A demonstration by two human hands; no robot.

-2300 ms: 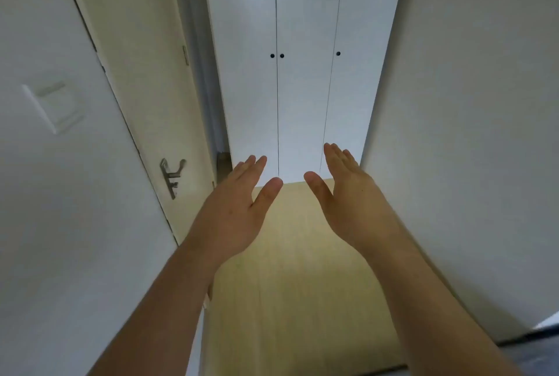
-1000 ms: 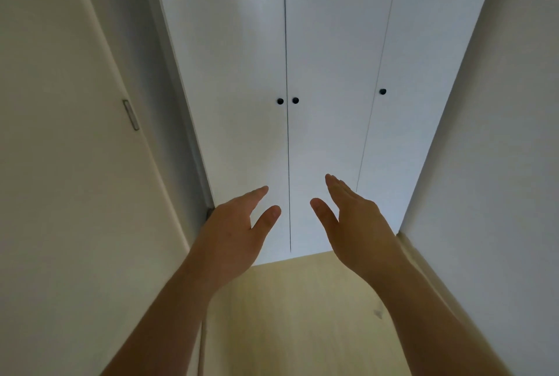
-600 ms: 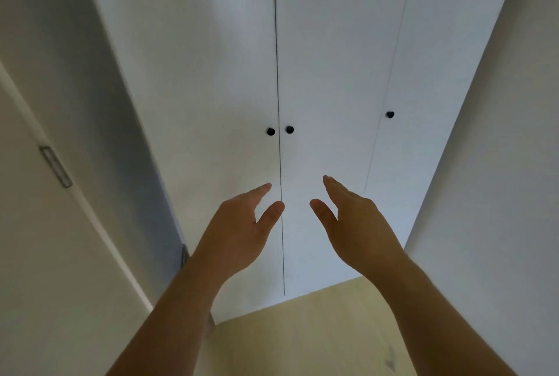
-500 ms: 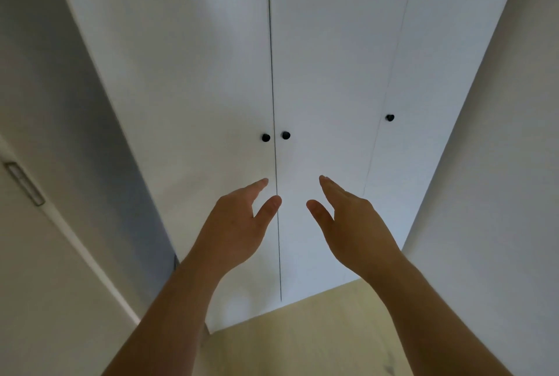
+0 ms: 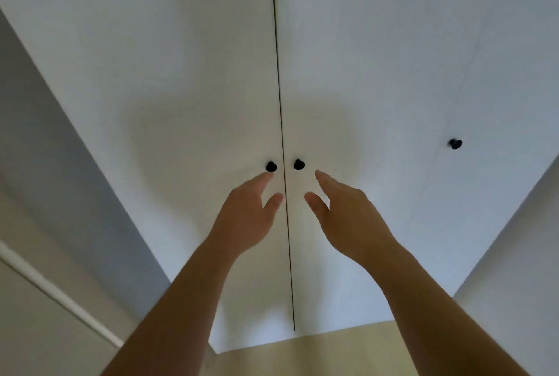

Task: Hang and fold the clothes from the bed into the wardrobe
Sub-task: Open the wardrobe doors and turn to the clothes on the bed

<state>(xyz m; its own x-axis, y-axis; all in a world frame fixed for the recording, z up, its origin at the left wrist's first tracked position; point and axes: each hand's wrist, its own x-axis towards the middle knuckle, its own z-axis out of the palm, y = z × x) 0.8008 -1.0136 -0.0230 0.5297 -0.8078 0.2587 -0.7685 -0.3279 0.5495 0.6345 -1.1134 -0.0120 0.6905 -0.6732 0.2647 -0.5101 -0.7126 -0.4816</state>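
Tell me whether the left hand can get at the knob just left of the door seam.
Probably yes: the open left hand has its fingertips just below the knob, with nothing between them.

White wardrobe point(image 5: 181, 73) with black knobs point(image 5: 271, 166), set between a grey-shadowed left wall point(image 5: 45, 133) and a white right wall point(image 5: 514, 254), above a pale wood-toned floor point(image 5: 302, 354), in soft diffuse light.
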